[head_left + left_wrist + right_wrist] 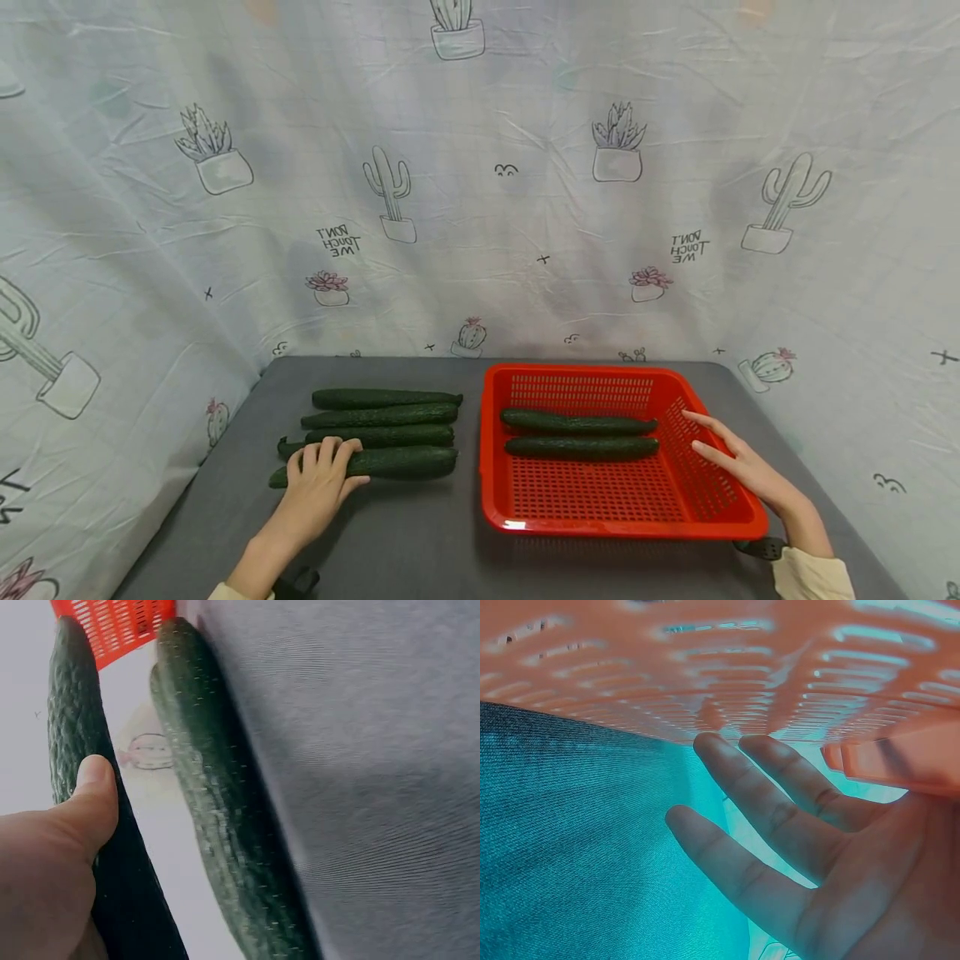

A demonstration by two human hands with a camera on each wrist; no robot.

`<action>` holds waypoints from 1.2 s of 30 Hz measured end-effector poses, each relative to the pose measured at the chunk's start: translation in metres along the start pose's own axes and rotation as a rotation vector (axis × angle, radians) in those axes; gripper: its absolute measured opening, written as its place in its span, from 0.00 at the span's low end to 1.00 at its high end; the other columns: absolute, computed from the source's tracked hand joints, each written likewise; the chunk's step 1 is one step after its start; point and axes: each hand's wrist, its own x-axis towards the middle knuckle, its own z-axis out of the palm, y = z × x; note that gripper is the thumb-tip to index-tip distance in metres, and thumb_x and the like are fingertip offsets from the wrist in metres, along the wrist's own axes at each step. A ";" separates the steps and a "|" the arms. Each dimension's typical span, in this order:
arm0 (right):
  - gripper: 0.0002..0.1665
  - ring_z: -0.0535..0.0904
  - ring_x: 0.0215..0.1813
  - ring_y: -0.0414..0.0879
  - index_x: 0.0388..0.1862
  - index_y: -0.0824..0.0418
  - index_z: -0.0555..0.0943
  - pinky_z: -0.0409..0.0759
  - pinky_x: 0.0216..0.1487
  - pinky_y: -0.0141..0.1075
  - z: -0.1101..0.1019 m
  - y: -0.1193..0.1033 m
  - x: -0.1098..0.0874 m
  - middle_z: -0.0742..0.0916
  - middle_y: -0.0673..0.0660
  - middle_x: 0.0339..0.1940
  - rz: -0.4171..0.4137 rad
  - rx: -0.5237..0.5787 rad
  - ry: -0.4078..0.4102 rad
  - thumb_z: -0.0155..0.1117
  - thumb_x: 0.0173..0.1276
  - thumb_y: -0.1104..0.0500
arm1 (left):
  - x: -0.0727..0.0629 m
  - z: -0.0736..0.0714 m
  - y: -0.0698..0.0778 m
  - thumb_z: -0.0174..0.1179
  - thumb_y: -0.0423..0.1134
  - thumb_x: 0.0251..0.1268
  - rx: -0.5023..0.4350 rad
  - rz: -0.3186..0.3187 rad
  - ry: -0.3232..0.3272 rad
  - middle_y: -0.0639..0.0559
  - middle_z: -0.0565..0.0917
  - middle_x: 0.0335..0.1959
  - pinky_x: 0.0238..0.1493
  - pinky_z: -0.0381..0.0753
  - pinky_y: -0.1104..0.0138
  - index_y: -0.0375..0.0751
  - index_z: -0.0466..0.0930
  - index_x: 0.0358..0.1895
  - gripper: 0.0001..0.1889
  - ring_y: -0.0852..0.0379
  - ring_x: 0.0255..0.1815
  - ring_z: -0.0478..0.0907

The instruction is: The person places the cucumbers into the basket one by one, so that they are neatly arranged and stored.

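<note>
My left hand [313, 493] grips the nearest dark green cucumber [405, 462] of a row, near its left end. The thumb lies along this cucumber [75, 720] in the left wrist view, with another cucumber [217, 802] beside it, apart. Behind it on the table lie more cucumbers [382, 415], side by side. My right hand [757, 475] is at the right wall of a red plastic basket [622, 529]. Two of its digits reach over the rim; other fingers [765, 802] extend fairly straight beneath the slotted wall. Two cucumbers [581, 448] lie inside the basket.
The grey table [420, 550] extends around the basket and cucumbers, with a strip between them. A pale cloth [510, 250] printed with cacti hangs behind and along both sides. Dark wrist straps [765, 547] are on both arms.
</note>
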 end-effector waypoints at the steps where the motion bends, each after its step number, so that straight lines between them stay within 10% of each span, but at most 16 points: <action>1: 0.33 0.49 0.68 0.67 0.74 0.57 0.51 0.62 0.52 0.66 0.000 0.000 0.000 0.52 0.67 0.73 0.002 0.002 0.000 0.46 0.74 0.52 | 0.001 -0.002 0.001 0.65 0.48 0.54 -0.008 -0.006 0.001 0.49 0.65 0.43 0.48 0.61 0.45 0.51 0.67 0.50 0.23 0.45 0.43 0.62; 36: 0.34 0.60 0.65 0.65 0.73 0.55 0.51 0.72 0.48 0.52 0.001 0.000 -0.002 0.55 0.67 0.72 -0.019 -0.056 0.022 0.49 0.73 0.52 | 0.069 -0.039 0.072 0.52 0.56 0.64 -0.132 0.034 -0.069 0.48 0.68 0.45 0.34 0.58 0.60 0.48 0.66 0.56 0.23 0.50 0.40 0.62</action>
